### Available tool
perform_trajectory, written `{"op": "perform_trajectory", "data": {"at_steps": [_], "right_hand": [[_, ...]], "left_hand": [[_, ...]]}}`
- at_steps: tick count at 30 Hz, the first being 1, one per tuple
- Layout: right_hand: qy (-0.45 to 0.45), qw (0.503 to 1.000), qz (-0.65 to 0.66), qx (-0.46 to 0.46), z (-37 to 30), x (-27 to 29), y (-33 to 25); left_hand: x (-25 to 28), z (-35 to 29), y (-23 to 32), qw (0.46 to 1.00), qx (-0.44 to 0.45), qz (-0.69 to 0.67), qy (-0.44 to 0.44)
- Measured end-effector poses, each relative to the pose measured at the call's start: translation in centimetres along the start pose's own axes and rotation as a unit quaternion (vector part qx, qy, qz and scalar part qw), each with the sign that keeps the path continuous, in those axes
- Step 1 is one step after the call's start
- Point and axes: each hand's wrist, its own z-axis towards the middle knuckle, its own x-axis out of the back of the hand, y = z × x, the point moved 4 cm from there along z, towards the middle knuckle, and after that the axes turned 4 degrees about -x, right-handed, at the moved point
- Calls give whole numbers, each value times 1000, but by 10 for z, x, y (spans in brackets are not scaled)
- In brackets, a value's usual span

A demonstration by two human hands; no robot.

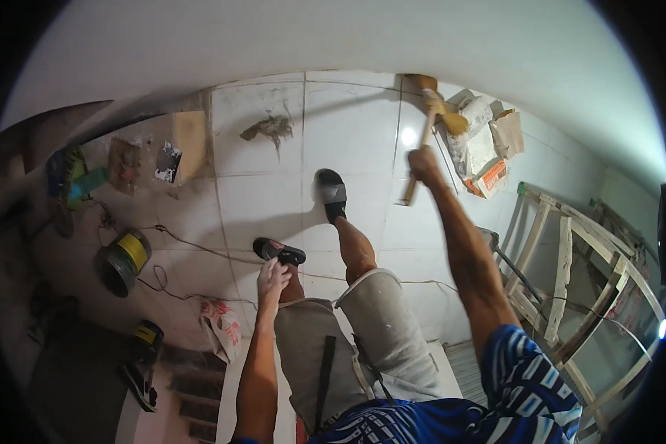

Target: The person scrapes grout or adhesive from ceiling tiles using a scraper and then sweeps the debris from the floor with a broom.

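My right hand [423,164] is wrapped round the shaft of a wooden-handled tool [428,127], stretched out ahead and to the right. Its crosswise head, brown at one end and yellow at the other, reaches the far floor edge by the wall; I cannot make out its exact kind. My left hand [274,280] holds nothing, its fingers loosely apart over my left lower leg, just nearer than the left sandal [277,251]. On the tiles ahead lies a grey-brown smear of wet material [268,130].
Torn bags [472,140] lie beside the tool's head. Wooden frames [562,259] lean at right. A cord [200,240] crosses the floor. At left are a black-and-yellow bucket [124,260], a cardboard piece [191,144] and a crumpled plastic bag [220,325]. The white wall [333,37] rises ahead.
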Motion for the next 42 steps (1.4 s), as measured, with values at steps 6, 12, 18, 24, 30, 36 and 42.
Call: {"op": "perform_trajectory", "data": {"at_steps": [6, 12, 18, 24, 30, 36, 42], "right_hand": [[-196, 817, 351, -413, 16, -50, -175], [-236, 717, 444, -482, -35, 93, -132], [-192, 766, 298, -536, -14, 102, -98], [-301, 890, 164, -299, 88, -19, -171], [-255, 820, 311, -406, 117, 8, -253], [-236, 745, 392, -485, 77, 104, -240], [-112, 862, 418, -263, 110, -18, -207]], "left_hand": [[86, -66, 1, 986, 23, 44, 160], [100, -121, -2, 977, 51, 61, 197], [127, -177, -82, 967, 151, 25, 203], [114, -182, -96, 968, 209, 14, 137], [157, -184, -65, 970, 186, 8, 158], [197, -201, -68, 961, 202, -26, 188], [195, -197, -98, 971, 187, -54, 141]]}}
